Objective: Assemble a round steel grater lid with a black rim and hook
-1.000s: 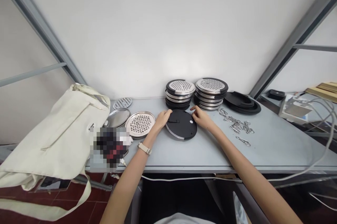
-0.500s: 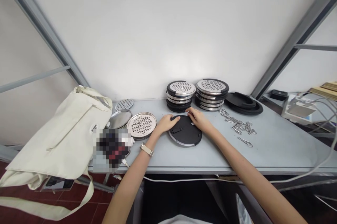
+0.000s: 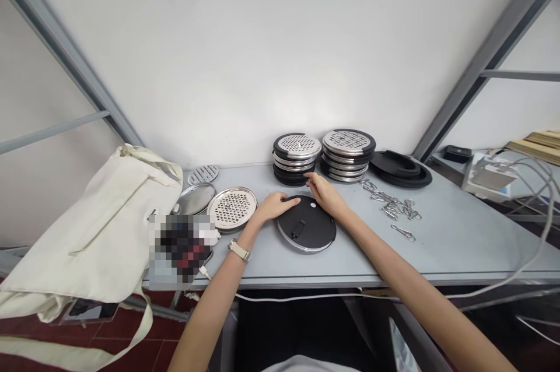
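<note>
A round black disc with a steel rim lies flat on the grey table in front of me. My left hand rests on the disc's far left edge, fingers curled over the rim. My right hand sits on its far right edge, fingers bent against it. Both hands hold the disc between them. A watch is on my left wrist. Just behind the disc stand two stacks of like discs, the left stack and the right stack, each topped by a perforated steel plate.
A perforated steel tray, a plain steel lid and a small perforated plate lie to the left. A cream cloth bag hangs over the table's left end. Loose metal clips and black rings lie at right. Cables run along the right edge.
The black disc has been turned on the table, so the small tab on it now points toward me. Both hands shifted along its far edge, closer together.
</note>
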A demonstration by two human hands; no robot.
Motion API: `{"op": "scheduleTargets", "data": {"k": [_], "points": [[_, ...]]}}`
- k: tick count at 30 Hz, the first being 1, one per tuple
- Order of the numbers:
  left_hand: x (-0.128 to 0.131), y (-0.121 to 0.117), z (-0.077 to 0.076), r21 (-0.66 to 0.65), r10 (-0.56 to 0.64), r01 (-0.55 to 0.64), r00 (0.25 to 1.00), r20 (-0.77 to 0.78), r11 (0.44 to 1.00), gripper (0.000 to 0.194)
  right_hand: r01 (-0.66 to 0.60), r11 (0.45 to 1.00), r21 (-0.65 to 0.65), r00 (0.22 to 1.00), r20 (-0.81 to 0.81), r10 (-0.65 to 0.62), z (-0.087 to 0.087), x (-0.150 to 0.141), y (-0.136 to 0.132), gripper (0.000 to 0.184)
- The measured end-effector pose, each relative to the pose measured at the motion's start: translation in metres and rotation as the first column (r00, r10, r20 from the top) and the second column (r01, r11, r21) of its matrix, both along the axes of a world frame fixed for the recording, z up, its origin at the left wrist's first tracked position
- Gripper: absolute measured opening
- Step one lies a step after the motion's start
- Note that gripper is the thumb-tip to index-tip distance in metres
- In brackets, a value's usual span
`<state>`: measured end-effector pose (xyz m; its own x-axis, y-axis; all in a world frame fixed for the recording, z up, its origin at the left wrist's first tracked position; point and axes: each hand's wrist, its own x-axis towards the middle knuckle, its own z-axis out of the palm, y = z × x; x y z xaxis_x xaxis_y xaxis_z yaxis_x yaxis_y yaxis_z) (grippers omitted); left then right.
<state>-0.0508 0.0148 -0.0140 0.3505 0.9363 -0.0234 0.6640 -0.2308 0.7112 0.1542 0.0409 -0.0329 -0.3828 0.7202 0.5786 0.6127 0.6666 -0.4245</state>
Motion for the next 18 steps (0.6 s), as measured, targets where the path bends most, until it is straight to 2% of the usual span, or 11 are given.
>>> {"op": "scheduleTargets", "data": {"k": [4, 8, 11, 14, 18], "points": [[0.0, -0.001, 0.002, -0.03, 0.02, -0.02, 1.0, -0.009, 0.999, 0.059, -0.006, 1.0, -0.017, 0.997, -0.08, 0.004, 0.0, 0.0, 0.002, 0.024], [-0.002, -0.007, 0.012, 0.026, 0.071, -0.069, 0.995, -0.066, 0.997, 0.052, 0.006, 1.0, -0.027, 0.994, -0.111, -0.009, -0.001, 0.001, 0.002, 0.024], [-0.004, -0.013, 0.019, 0.079, 0.135, -0.123, 0.974, -0.181, 0.989, 0.049, 0.033, 0.999, -0.037, 0.991, -0.125, -0.037, -0.002, 0.003, 0.002, 0.024], [-0.004, -0.018, 0.021, 0.133, 0.219, -0.185, 0.921, -0.321, 0.974, 0.046, 0.052, 0.997, -0.057, 0.99, -0.129, -0.059, -0.003, 0.005, 0.003, 0.023], [-0.001, -0.026, 0.023, 0.149, 0.217, -0.166, 0.859, -0.463, 0.975, 0.038, 0.044, 0.997, -0.063, 0.994, -0.093, -0.05, -0.006, 0.008, 0.006, 0.02]]}}
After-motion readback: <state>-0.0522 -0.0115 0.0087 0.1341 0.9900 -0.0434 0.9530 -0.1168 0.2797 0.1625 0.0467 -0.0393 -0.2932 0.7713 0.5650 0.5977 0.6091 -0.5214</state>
